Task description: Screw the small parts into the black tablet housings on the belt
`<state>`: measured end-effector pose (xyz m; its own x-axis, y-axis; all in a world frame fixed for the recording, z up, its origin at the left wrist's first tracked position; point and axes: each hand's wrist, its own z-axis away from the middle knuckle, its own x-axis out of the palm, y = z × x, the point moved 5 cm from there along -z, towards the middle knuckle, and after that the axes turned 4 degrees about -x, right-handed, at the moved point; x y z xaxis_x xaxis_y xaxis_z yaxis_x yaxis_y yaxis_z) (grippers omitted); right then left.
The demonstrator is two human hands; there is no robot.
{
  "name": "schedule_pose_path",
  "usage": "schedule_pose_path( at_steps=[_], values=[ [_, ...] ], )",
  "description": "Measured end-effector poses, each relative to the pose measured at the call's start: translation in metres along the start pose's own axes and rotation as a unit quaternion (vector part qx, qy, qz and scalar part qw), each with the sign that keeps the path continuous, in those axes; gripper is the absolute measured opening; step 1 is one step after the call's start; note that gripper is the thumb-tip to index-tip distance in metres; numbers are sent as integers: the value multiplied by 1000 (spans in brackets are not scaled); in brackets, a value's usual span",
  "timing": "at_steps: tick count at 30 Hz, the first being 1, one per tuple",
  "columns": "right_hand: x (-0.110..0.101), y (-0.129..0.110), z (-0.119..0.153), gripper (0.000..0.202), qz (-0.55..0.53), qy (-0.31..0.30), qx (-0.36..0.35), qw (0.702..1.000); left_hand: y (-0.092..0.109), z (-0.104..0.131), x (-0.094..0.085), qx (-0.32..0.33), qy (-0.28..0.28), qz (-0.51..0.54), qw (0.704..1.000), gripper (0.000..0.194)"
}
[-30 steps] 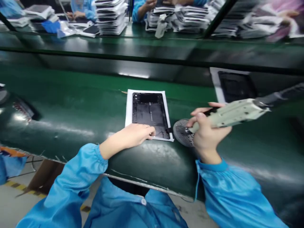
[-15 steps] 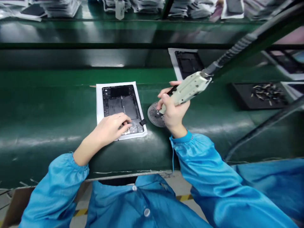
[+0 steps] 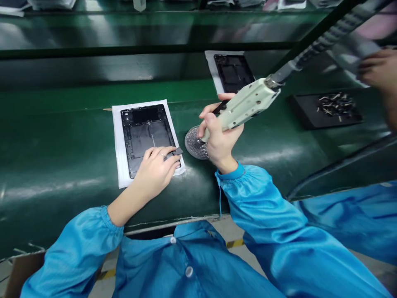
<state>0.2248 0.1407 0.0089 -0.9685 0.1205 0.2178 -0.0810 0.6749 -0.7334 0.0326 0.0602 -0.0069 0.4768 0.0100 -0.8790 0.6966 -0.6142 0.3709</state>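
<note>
My right hand (image 3: 221,138) is wrapped round a pale electric screwdriver (image 3: 249,105). Its lower end points down at a round perforated metal dish (image 3: 194,145) on the bench. Left of that, an opened tablet housing (image 3: 145,132) with dark insides lies on a white foam sheet (image 3: 119,153). My left hand (image 3: 159,165) rests over the housing's near right corner and covers part of it. Its thumb and index finger close on a small flat dark piece (image 3: 178,152) at the housing's right edge.
A second tablet housing (image 3: 234,72) on white foam lies further back. To the right stands a black tray (image 3: 305,111) with a heap of small parts. Another person's hand (image 3: 380,68) is at the far right. A dark cable (image 3: 341,163) crosses the bench's right side.
My left hand has moved right across the housing to the small dark piece. The right hand keeps the screwdriver over the dish. Another person's hand has appeared at right; the view has shifted.
</note>
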Motion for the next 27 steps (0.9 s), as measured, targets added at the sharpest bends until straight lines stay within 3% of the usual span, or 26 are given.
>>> schedule_pose_path(
  at_steps=[9,19,23,27],
  values=[
    [3,2,2,54,70,-5,31,997,-4,-3,-3,-31,-11,105,994,23],
    [4,2,0,53,54,2,28,998,-10,-4,0,-63,-21,134,989,17],
    [4,0,0,52,50,1,32,998,-3,-12,-1,-53,-3,112,992,24],
    [-1,-5,-6,51,50,17,21,998,12,-32,7,-30,-30,80,996,28]
  ],
)
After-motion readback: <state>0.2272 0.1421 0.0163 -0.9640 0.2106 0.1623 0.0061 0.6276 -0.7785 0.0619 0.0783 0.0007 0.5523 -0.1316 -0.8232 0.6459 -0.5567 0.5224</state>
